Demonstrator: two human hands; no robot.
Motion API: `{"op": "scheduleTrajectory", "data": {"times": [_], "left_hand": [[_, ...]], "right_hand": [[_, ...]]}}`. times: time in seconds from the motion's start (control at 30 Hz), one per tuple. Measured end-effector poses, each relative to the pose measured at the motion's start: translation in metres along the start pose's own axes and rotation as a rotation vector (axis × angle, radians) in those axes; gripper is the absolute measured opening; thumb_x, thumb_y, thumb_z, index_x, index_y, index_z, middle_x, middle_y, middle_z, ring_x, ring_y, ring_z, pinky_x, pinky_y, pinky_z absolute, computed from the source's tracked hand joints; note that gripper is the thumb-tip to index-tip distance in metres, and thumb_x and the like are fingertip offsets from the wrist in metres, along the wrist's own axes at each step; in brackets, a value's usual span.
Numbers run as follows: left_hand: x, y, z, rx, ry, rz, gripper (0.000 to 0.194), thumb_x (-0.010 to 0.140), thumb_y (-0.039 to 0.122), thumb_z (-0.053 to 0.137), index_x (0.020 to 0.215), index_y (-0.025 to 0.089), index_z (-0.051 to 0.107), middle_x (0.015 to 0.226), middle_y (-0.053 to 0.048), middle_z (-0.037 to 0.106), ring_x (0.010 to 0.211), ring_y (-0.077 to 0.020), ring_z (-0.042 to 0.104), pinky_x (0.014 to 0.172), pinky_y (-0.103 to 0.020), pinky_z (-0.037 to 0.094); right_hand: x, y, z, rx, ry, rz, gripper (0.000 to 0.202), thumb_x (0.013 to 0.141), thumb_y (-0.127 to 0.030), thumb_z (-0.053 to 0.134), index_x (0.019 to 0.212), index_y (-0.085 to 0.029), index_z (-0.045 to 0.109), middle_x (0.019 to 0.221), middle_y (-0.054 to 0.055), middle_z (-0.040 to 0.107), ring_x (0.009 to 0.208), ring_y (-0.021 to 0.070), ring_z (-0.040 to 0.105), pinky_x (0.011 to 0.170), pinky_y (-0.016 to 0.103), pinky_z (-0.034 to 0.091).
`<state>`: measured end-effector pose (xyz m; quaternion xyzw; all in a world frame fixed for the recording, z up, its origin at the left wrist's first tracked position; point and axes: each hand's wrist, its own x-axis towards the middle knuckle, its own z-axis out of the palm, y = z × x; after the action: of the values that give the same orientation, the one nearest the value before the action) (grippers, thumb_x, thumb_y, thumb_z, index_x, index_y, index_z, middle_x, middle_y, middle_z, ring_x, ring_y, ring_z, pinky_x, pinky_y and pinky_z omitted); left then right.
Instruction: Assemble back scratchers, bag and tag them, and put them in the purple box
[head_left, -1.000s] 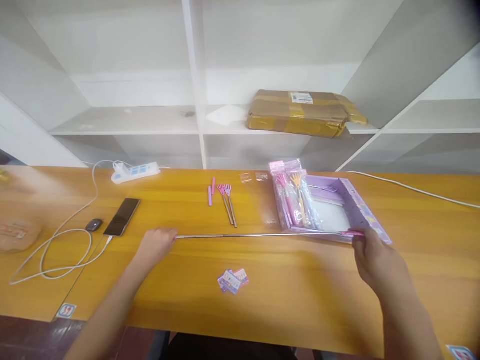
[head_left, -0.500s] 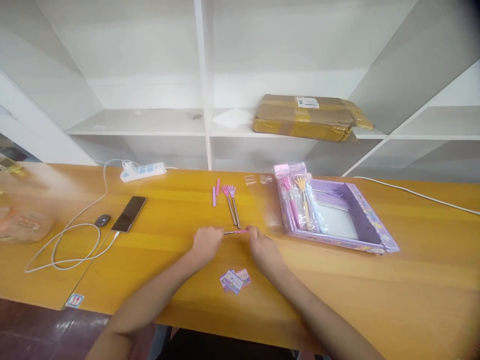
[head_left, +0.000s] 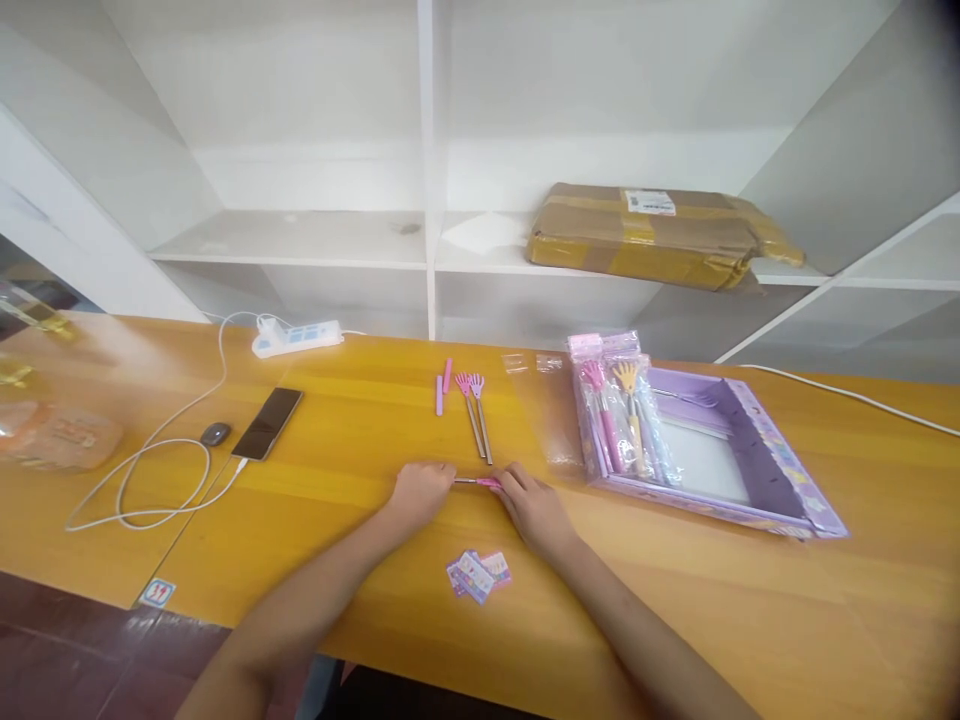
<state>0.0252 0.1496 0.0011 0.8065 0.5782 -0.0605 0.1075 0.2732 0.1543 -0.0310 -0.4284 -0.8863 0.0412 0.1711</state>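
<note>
Both of my hands hold a back scratcher point(head_left: 469, 481) level, low over the table. My left hand point(head_left: 424, 492) is closed around one end, its palm covering that part. My right hand point(head_left: 534, 508) has its fingers closed on the pink end. Between the hands a short stretch of metal rod shows. Just beyond lie two more back scratchers, one with a pink head point(head_left: 463, 383) and one with a lilac head point(head_left: 478, 386), their metal rods bare. Beside them are a pink sleeve point(head_left: 448, 375) and a purple sleeve point(head_left: 439, 395). Small printed cards point(head_left: 474, 576) lie overlapping nearer to me.
A purple display box point(head_left: 791, 490) stands on the right, with bagged back scratchers point(head_left: 611, 430) at its left side. Clear plastic bags point(head_left: 551, 410) lie beside it. Leftward are a phone point(head_left: 268, 424), a mouse point(head_left: 216, 434), cables and a power strip point(head_left: 298, 338). A taped carton point(head_left: 660, 235) rests on the shelf.
The view has shifted slightly. My right hand has changed its hold on the pink end, its fingers now extended over it. My left hand keeps its grip.
</note>
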Motion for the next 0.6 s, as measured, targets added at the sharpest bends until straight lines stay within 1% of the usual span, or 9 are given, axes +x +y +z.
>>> {"op": "scheduleTrajectory", "data": {"times": [0.07, 0.13, 0.2, 0.33, 0.47, 0.6], "left_hand": [[0.001, -0.002, 0.0, -0.003, -0.004, 0.006, 0.025, 0.101, 0.01, 0.048, 0.108, 0.014, 0.072, 0.102, -0.018, 0.079, 0.097, -0.0278, 0.078, 0.085, -0.038, 0.06], [0.002, -0.003, -0.001, -0.006, -0.011, 0.009, 0.025, 0.101, 0.01, 0.048, 0.107, 0.015, 0.072, 0.1, -0.018, 0.079, 0.095, -0.0279, 0.078, 0.085, -0.038, 0.061], [0.002, -0.003, -0.001, -0.008, -0.015, 0.011, 0.025, 0.102, 0.011, 0.049, 0.106, 0.015, 0.073, 0.099, -0.017, 0.079, 0.094, -0.0278, 0.078, 0.084, -0.038, 0.061], [0.002, -0.005, -0.002, -0.006, -0.02, 0.011, 0.027, 0.102, 0.012, 0.048, 0.108, 0.016, 0.074, 0.101, -0.017, 0.079, 0.096, -0.0279, 0.079, 0.085, -0.037, 0.061], [0.003, -0.006, -0.008, 0.012, -0.019, 0.006, 0.029, 0.103, 0.013, 0.047, 0.108, 0.016, 0.076, 0.102, -0.018, 0.08, 0.096, -0.0287, 0.079, 0.084, -0.037, 0.061], [0.008, -0.004, -0.016, 0.05, -0.02, 0.003, 0.027, 0.1, 0.015, 0.052, 0.098, 0.017, 0.08, 0.091, -0.017, 0.08, 0.088, -0.0309, 0.08, 0.076, -0.037, 0.059]], "right_hand": [[0.001, -0.001, -0.002, 0.104, 0.076, -0.027, 0.028, 0.116, -0.031, 0.043, 0.124, -0.021, 0.068, 0.11, 0.009, 0.073, 0.087, 0.0198, 0.073, 0.074, 0.029, 0.053], [0.003, -0.001, -0.003, 0.217, 0.139, -0.057, 0.028, 0.115, -0.03, 0.044, 0.125, -0.022, 0.069, 0.112, 0.01, 0.074, 0.095, 0.0215, 0.073, 0.082, 0.033, 0.056], [0.005, 0.001, -0.005, 0.315, 0.161, -0.077, 0.028, 0.115, -0.03, 0.046, 0.125, -0.024, 0.071, 0.111, 0.009, 0.076, 0.099, 0.0221, 0.073, 0.087, 0.035, 0.057], [0.008, 0.004, -0.005, 0.433, 0.103, -0.057, 0.031, 0.115, -0.033, 0.044, 0.12, -0.023, 0.074, 0.105, 0.009, 0.078, 0.096, 0.0225, 0.074, 0.085, 0.036, 0.058], [0.011, 0.002, -0.007, 0.54, 0.006, 0.052, 0.04, 0.116, -0.042, 0.041, 0.113, -0.022, 0.076, 0.092, 0.007, 0.076, 0.086, 0.0222, 0.073, 0.081, 0.034, 0.057], [0.016, 0.001, -0.014, 0.561, -0.017, 0.078, 0.044, 0.115, -0.045, 0.041, 0.104, -0.021, 0.076, 0.083, 0.005, 0.073, 0.075, 0.0201, 0.069, 0.074, 0.031, 0.056]]}}
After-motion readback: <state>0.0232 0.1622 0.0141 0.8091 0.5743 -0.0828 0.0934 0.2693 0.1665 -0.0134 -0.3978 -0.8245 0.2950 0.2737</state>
